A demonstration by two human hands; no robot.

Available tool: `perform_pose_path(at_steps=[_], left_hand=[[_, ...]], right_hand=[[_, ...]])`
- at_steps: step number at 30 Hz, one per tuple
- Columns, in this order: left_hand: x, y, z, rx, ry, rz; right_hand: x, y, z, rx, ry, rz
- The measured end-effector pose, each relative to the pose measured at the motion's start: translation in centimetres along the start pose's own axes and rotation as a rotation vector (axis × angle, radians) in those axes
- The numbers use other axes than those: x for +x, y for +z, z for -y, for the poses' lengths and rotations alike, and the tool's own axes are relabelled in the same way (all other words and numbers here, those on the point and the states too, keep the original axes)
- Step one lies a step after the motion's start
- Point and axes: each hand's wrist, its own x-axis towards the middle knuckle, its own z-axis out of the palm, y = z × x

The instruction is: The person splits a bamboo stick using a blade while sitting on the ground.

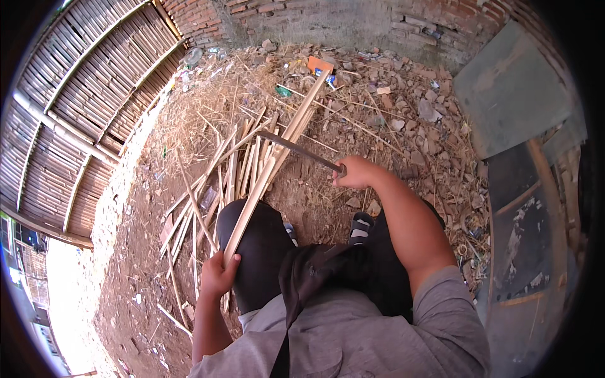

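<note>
My left hand is closed round the near end of a long split bamboo strip, with the thumb lying on top. The strip slants away from my left knee to the rubble ahead, where its far part seems to lie along other strips. In my right hand is the handle of a long, narrow dark blade, which looks like a machete. Its blade points left and crosses the bamboo about midway; whether it cuts in or only rests there I cannot tell. More split bamboo pieces lie heaped on the ground beside my left leg.
A brick wall closes off the far side, with broken rubble and dry straw before it. Slatted bamboo panels stand at left. Grey sheets lean at right. An orange piece lies near the strip's far end.
</note>
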Motion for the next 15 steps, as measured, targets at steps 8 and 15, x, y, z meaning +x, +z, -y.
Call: perform_pose_path(at_steps=[8, 15], left_hand=[[0.2, 0.0, 0.4, -0.059, 0.038, 0.019], [0.3, 0.4, 1.0, -0.093, 0.039, 0.018]], right_hand=[[0.1, 0.1, 0.0, 0.032, 0.009, 0.013], [-0.1, 0.0, 0.3, 0.032, 0.003, 0.017]])
